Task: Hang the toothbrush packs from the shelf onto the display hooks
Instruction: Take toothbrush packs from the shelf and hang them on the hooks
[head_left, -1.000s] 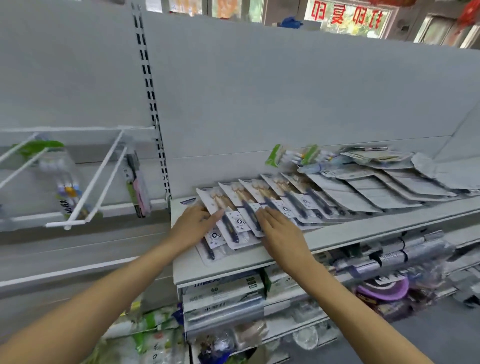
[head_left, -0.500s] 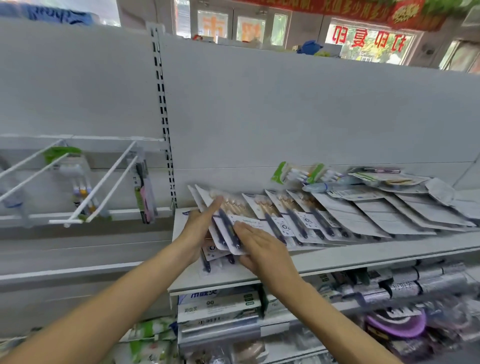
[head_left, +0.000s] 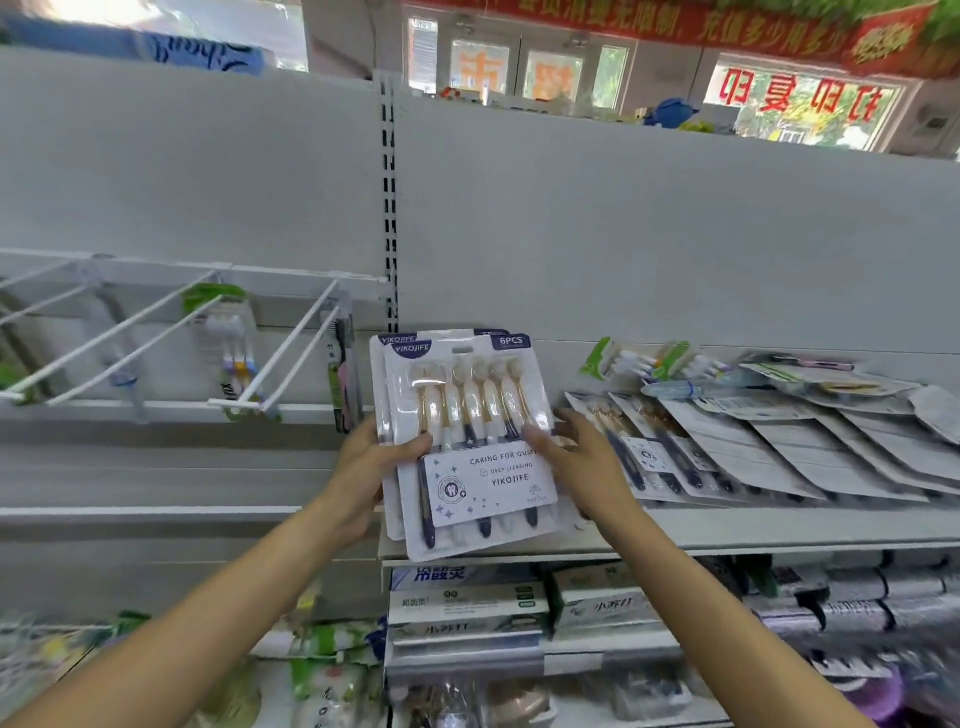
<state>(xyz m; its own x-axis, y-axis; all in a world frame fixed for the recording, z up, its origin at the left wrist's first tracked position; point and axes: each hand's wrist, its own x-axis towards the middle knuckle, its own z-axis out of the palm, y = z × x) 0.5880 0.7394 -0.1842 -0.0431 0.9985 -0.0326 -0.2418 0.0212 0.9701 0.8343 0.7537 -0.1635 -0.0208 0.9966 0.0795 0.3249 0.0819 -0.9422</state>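
- I am holding up two toothbrush packs, stacked one behind the other and tilted slightly, just in front of the left end of the shelf. The front card reads "YIKOJIFE" and "5PCS"; a slot for hanging is cut near its top edge.
- My left hand has the grip: thumb across the front of the packs, fingers hidden behind the left edge, so it pinches both.
- My right hand lies against the right edge of the packs with fingers spread and fairly straight, steadying and not clasping (I cannot see whether any finger hooks behind).
- Step in hand, as I judge it: the packs are lifted off the shelf and not yet hung. Next I would carry them left to the display hooks and thread the slot over a free prong's tip, which calls for squaring the two cards so their slots line up.
- The white wire hooks jut out to the left of the packs, near but apart; a few already carry other hanging brushes.
- To the right, more packs lie overlapped in a row along the shelf.
- Below the shelf sit boxed toothpastes.
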